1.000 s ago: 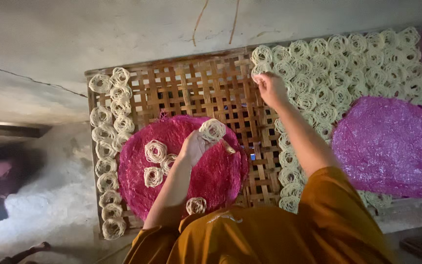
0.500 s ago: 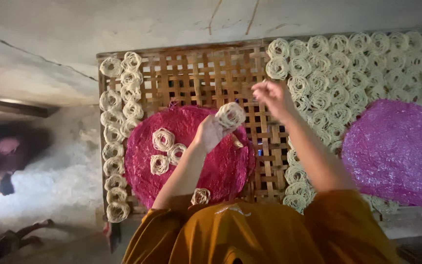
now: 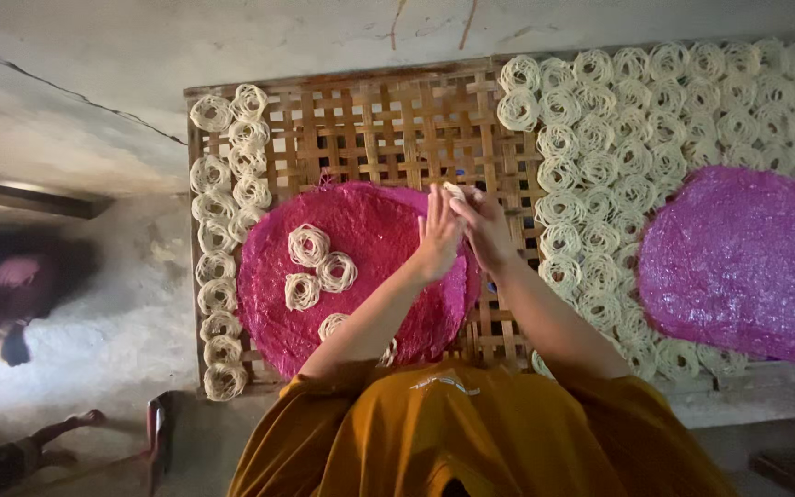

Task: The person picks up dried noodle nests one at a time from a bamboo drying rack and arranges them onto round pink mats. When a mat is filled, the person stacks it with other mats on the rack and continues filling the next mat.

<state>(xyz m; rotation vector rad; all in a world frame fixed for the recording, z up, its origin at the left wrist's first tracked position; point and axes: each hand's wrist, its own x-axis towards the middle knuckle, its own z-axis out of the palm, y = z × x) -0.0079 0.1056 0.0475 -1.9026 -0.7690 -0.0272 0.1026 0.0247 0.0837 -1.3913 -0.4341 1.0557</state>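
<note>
While left hand (image 3: 438, 235) and right hand (image 3: 484, 225) press together above round magenta mat's (image 3: 361, 235) right edge, fingers close on small pale noodle coil (image 3: 454, 190); brittle strands risk crumbling, dropping through woven bamboo rack (image 3: 388, 129).

Purple round mat (image 3: 743, 262) on bamboo lattice rack (image 3: 388, 129).

Both arms extended forward, elbows bent. Left hand (image 3: 438, 237) and right hand (image 3: 484, 226) meet, palms facing, fingers (image 3: 434, 204) pointing upward and touching.
</note>
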